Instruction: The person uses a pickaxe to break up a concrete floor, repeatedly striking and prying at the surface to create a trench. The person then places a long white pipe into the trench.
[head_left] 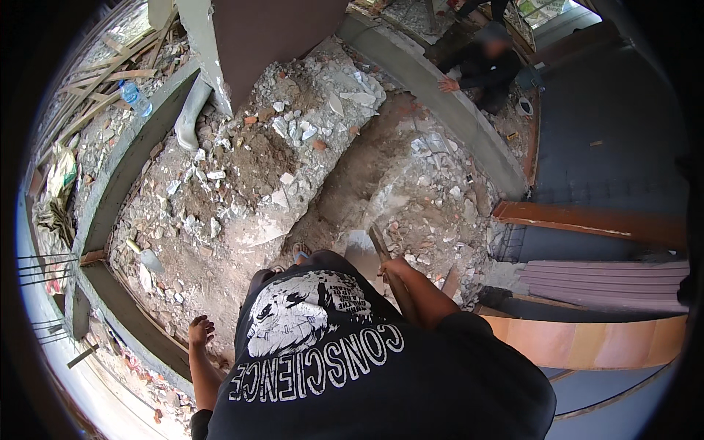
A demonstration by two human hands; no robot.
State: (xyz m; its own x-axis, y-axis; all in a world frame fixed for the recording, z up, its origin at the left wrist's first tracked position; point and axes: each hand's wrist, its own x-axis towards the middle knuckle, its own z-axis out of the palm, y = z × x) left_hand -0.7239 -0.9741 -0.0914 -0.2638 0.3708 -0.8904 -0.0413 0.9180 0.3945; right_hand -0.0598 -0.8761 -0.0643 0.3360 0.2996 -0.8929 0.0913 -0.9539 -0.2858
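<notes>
To work this long tool well, both hands would serve better than 1. The right hand (394, 270) is wrapped around the wooden handle (403, 299), which slants from beside the person's hip out to the dug ground. A pale flat patch (359, 243) just beside the handle's far end is probably its blade, though the joint between the 2 is too unclear to be sure. The left hand (199, 331) holds nothing – its fingers hang apart and loosely curled, well away from the handle.

A good stroke here would likely start with the left hand taking the shaft too, spaced from the right, so that the load is shared and the blade does not twist on a hard lump. The ground calls for short, shallow bites: the rubble (433, 220) is a mix of soil, plaster chips and brick bits that could jar the wrist. Keeping the blade toward the trench (352, 172) and clear of the foot (301, 255) near it seems wise – the toes look exposed.

As for pose, the right forearm reaches forward from a bent elbow, with the hand in front of the torso and just right of its middle. The left arm drops out to the side, the hand over broken ground. A co-worker (490, 73) crouches beyond the concrete beam (440, 84), so any swing is best kept low
</notes>
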